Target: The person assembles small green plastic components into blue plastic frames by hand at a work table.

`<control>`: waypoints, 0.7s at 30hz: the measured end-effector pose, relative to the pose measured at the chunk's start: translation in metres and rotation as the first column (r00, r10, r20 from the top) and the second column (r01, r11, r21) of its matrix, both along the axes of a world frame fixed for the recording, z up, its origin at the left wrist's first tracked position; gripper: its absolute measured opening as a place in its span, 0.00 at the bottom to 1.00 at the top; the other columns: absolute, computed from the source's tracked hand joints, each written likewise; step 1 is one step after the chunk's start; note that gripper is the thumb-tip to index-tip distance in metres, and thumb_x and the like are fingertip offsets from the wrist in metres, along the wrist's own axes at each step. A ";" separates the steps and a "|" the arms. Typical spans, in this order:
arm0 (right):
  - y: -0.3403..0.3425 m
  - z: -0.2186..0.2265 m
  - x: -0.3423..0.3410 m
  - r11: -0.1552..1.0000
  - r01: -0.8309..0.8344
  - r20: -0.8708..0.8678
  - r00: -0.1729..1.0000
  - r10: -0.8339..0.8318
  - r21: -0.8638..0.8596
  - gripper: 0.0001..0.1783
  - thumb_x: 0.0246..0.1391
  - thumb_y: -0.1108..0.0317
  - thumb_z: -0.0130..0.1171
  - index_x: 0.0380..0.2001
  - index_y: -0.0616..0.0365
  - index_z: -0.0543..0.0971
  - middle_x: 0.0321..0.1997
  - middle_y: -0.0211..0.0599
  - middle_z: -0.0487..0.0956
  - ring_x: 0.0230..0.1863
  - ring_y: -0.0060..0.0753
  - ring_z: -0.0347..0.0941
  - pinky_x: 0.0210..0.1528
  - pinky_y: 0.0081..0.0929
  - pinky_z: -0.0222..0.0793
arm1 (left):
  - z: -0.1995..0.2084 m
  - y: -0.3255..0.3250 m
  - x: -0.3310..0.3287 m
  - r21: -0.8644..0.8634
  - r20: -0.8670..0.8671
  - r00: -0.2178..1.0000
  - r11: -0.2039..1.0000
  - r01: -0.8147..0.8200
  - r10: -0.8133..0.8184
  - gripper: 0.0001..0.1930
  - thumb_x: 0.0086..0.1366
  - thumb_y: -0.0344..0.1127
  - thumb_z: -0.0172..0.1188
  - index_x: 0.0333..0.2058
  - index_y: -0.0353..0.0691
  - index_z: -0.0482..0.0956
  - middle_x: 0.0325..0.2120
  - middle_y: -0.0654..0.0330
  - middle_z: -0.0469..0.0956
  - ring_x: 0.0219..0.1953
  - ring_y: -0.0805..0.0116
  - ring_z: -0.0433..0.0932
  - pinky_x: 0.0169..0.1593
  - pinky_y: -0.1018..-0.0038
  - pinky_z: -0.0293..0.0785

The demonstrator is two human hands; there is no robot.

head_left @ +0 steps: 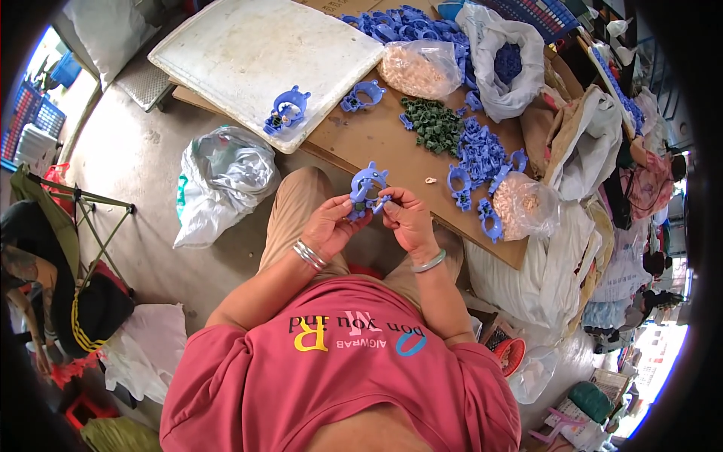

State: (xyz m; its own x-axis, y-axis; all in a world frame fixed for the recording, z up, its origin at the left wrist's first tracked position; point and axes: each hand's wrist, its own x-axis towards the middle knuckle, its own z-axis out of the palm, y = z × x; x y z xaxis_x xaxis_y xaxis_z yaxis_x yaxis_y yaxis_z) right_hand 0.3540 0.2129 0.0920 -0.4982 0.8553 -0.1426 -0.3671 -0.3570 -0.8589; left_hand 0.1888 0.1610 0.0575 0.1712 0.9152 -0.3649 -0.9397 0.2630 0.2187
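A blue plastic ring with small ears (368,178) is held upright over my lap, off the table's near edge. My left hand (331,226) is closed round its lower left side, where a dark green bit shows. With thumb and forefinger, my right hand (410,220) pinches a small blue piece (382,202) at the ring's lower right; whether the two parts are joined I cannot tell. On the brown board (361,139) beyond lie another blue ring (369,93), a heap of dark green parts (435,126), a pile of small blue parts (482,154) and a tiny pale piece (431,181).
A white board (248,56) at the far left bears a blue eared ring (292,105). Bags of pale pink parts (422,69) (523,203) flank the piles. A large blue heap (410,24) lies farther back. A white plastic bag (226,181) stands on the floor at left.
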 end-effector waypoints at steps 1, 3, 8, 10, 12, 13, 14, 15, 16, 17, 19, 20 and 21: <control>-0.001 0.000 0.000 1.000 0.000 0.000 1.000 0.000 0.000 0.10 0.49 0.75 0.54 0.37 0.63 0.74 0.26 0.28 0.71 0.19 0.14 0.57 0.19 0.12 0.50 | 0.000 0.000 0.000 -0.003 -0.004 1.000 1.000 -0.006 0.006 0.10 0.59 0.25 0.50 0.40 0.32 0.68 0.36 0.52 0.72 0.39 0.59 0.73 0.48 0.58 0.70; -0.002 -0.001 -0.001 0.999 0.035 0.012 0.999 -0.035 0.013 0.10 0.49 0.76 0.54 0.38 0.63 0.74 0.25 0.27 0.70 0.18 0.14 0.56 0.19 0.12 0.50 | 0.000 -0.001 0.001 0.000 -0.020 1.000 1.000 0.000 0.000 0.10 0.59 0.26 0.51 0.40 0.32 0.68 0.37 0.53 0.72 0.40 0.60 0.73 0.49 0.58 0.69; -0.005 -0.004 -0.005 0.996 0.075 0.020 0.997 -0.076 0.040 0.12 0.48 0.76 0.55 0.39 0.63 0.74 0.25 0.26 0.70 0.19 0.14 0.57 0.19 0.11 0.50 | 0.002 -0.001 0.001 0.014 -0.055 0.998 1.000 0.006 -0.005 0.11 0.58 0.26 0.52 0.41 0.34 0.68 0.37 0.54 0.73 0.40 0.61 0.73 0.51 0.59 0.68; -0.006 -0.006 -0.007 0.995 0.089 0.011 0.996 -0.090 0.051 0.13 0.48 0.76 0.56 0.40 0.63 0.74 0.25 0.26 0.70 0.20 0.14 0.57 0.19 0.11 0.50 | 0.005 -0.001 0.001 0.005 -0.064 0.998 1.000 -0.015 0.016 0.09 0.59 0.25 0.50 0.39 0.32 0.68 0.37 0.53 0.72 0.39 0.60 0.73 0.47 0.61 0.71; -0.006 -0.008 -0.007 0.964 0.177 0.131 0.970 -0.205 0.198 0.14 0.47 0.76 0.57 0.40 0.62 0.74 0.25 0.25 0.70 0.20 0.14 0.58 0.19 0.11 0.51 | 0.006 -0.001 0.001 0.019 -0.066 0.998 1.000 -0.020 0.021 0.09 0.59 0.25 0.51 0.39 0.32 0.69 0.36 0.54 0.73 0.39 0.61 0.73 0.47 0.62 0.71; -0.006 -0.008 -0.008 0.965 0.174 0.132 0.970 -0.202 0.197 0.14 0.47 0.76 0.57 0.40 0.62 0.74 0.25 0.25 0.70 0.20 0.14 0.58 0.19 0.11 0.51 | 0.006 -0.001 0.000 0.033 -0.069 0.997 0.999 -0.026 0.028 0.08 0.59 0.25 0.51 0.38 0.32 0.69 0.36 0.54 0.73 0.39 0.61 0.74 0.47 0.62 0.72; -0.006 -0.008 -0.007 0.970 0.188 0.106 0.973 -0.206 0.155 0.14 0.47 0.76 0.57 0.40 0.62 0.74 0.25 0.25 0.70 0.20 0.14 0.58 0.19 0.11 0.51 | 0.005 -0.001 0.000 0.032 -0.069 0.997 0.999 -0.028 0.030 0.08 0.59 0.25 0.51 0.38 0.32 0.69 0.36 0.54 0.73 0.39 0.61 0.74 0.47 0.62 0.72; -0.006 -0.007 -0.007 0.973 0.201 0.079 0.974 -0.210 0.111 0.13 0.47 0.76 0.57 0.39 0.62 0.74 0.25 0.25 0.71 0.20 0.13 0.59 0.20 0.11 0.51 | 0.004 -0.001 -0.001 0.051 -0.082 0.996 0.998 -0.036 0.041 0.08 0.59 0.25 0.51 0.38 0.32 0.70 0.35 0.54 0.74 0.38 0.61 0.74 0.46 0.63 0.72; -0.006 -0.007 -0.007 0.974 0.200 0.080 0.975 -0.209 0.111 0.13 0.47 0.76 0.57 0.39 0.62 0.74 0.25 0.25 0.71 0.20 0.13 0.59 0.20 0.11 0.51 | 0.004 -0.001 -0.001 0.070 -0.094 0.994 0.997 -0.043 0.050 0.08 0.59 0.25 0.51 0.37 0.32 0.70 0.35 0.54 0.74 0.38 0.61 0.74 0.46 0.64 0.72; -0.006 -0.007 -0.006 0.978 0.184 0.080 0.978 -0.192 0.097 0.13 0.46 0.76 0.57 0.38 0.62 0.74 0.25 0.24 0.71 0.19 0.13 0.59 0.19 0.11 0.51 | 0.004 -0.002 -0.001 0.070 -0.093 0.994 0.997 -0.044 0.051 0.08 0.59 0.25 0.51 0.37 0.32 0.70 0.35 0.54 0.74 0.38 0.61 0.74 0.46 0.64 0.72; -0.005 -0.006 -0.005 0.982 0.168 0.079 0.981 -0.175 0.083 0.12 0.46 0.77 0.57 0.38 0.62 0.74 0.25 0.24 0.71 0.19 0.13 0.59 0.19 0.10 0.51 | 0.007 -0.002 -0.002 0.081 -0.137 0.988 0.995 -0.064 0.075 0.07 0.58 0.24 0.52 0.37 0.32 0.71 0.34 0.54 0.74 0.37 0.63 0.74 0.45 0.66 0.73; -0.004 -0.003 -0.004 0.987 0.156 0.112 0.981 -0.160 0.041 0.11 0.46 0.77 0.56 0.37 0.62 0.74 0.25 0.24 0.70 0.19 0.13 0.59 0.19 0.10 0.52 | 0.006 -0.002 -0.002 0.081 -0.137 0.988 0.995 -0.065 0.076 0.07 0.58 0.24 0.52 0.37 0.32 0.71 0.34 0.54 0.74 0.37 0.63 0.74 0.45 0.66 0.73; -0.003 -0.001 -0.005 0.989 0.145 0.145 0.979 -0.143 -0.002 0.11 0.46 0.78 0.56 0.36 0.61 0.75 0.25 0.24 0.70 0.19 0.13 0.59 0.19 0.10 0.52 | 0.005 -0.002 -0.002 0.103 -0.178 0.980 0.992 -0.074 0.092 0.07 0.58 0.23 0.52 0.37 0.32 0.71 0.33 0.55 0.74 0.36 0.64 0.74 0.44 0.67 0.73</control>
